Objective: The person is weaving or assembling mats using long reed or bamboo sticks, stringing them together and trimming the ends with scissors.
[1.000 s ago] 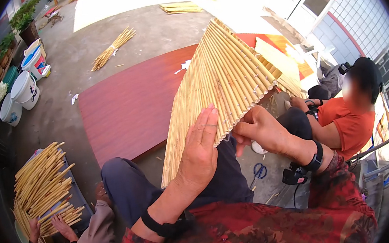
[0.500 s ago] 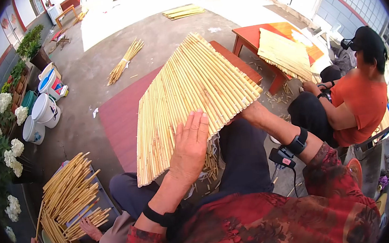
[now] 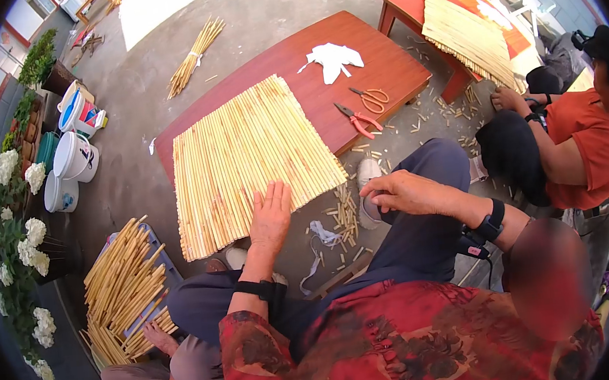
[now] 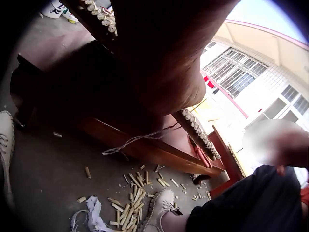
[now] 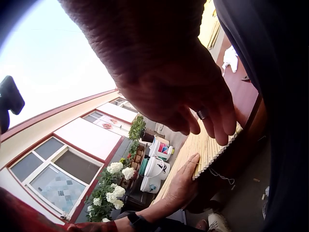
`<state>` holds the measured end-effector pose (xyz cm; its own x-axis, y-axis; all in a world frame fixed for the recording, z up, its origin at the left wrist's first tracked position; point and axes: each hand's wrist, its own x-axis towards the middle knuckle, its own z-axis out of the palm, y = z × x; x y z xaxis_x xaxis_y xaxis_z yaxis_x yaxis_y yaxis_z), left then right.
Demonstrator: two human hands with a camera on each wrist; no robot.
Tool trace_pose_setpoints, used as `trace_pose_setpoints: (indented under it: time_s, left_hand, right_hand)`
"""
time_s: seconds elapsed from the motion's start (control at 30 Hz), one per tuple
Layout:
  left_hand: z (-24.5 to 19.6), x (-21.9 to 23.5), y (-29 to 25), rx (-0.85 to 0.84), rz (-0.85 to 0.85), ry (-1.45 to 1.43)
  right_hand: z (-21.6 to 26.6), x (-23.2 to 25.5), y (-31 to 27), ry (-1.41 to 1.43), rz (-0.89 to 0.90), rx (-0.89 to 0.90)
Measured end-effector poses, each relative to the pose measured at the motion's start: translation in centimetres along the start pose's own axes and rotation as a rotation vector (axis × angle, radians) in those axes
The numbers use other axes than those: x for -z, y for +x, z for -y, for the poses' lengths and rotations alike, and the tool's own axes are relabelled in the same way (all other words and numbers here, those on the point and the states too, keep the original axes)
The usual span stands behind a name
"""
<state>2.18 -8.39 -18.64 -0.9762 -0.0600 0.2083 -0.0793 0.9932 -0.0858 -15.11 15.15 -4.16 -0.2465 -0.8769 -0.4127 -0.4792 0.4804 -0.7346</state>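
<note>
A mat of pale reed sticks [image 3: 249, 151] lies across the low red-brown table [image 3: 394, 53], its near edge jutting past the tabletop. My left hand [image 3: 271, 219] rests on that near edge with its fingers straight. A thin twisted cord [image 4: 140, 140] hangs in a loop below the mat, close to this hand. Off to the mat's right, my right hand [image 3: 411, 193] hovers over my right leg, fingers loosely bent and nothing visible in them; one finger wears a ring [image 5: 202, 115]. Red-handled pliers [image 3: 358, 120] and scissors [image 3: 371, 100] lie on the tabletop beyond it.
White cloth [image 3: 336, 61] lies farther back on the table. Cut stick ends [image 3: 345, 219] litter the floor. At left are a tray of loose sticks [image 3: 126, 280] and several buckets [image 3: 75, 155]. A person in orange [image 3: 586, 148] sits at right, near another mat [image 3: 469, 31].
The mat, tilted up in both hands before, has come down flat onto the table. My right hand has let go of its edge and drawn back; the left stays on it.
</note>
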Motion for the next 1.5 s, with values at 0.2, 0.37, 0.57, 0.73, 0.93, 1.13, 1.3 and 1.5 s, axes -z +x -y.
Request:
trace_pose_setpoints:
  time_s: [0.2,0.37,0.57,0.73,0.93,1.13,1.3,1.5]
  left_hand:
    - [0.7,-3.6,-1.7,0.158,0.029,-0.029]
    - [1.7,-5.1,-2.6,0.310,0.063,-0.004]
    - [1.7,-5.4,-3.0,0.406,0.121,0.032]
    - [1.2,-1.5,-3.4,0.532,0.273,0.060]
    - [0.4,6.8,-3.6,0.744,0.665,-0.632]
    - [-0.7,6.9,-6.7,0.532,0.662,-0.961]
    - [-0.3,4.4,-5.3,0.487,0.610,-0.842]
    - [-0.7,3.6,-4.1,0.449,0.647,-0.859]
  right_hand:
    - [-0.5,-0.1,2.9,-0.141,-0.083,0.021]
    - [-3.1,1.5,7.7,-0.159,-0.144,-0.093]
    - [-10.7,3.2,13.8,-0.295,-0.550,-0.177]
    - [-13.4,3.3,16.0,-0.274,-0.681,-0.440]
    - [-16.0,3.8,16.6,-0.305,-0.726,-0.648]
    - [-17.0,3.2,17.4,-0.350,-0.782,-0.597]
    - [-16.7,2.7,17.1,-0.356,-0.745,-0.571]
    - [-16.2,2.9,16.8,-0.246,-0.784,-0.472]
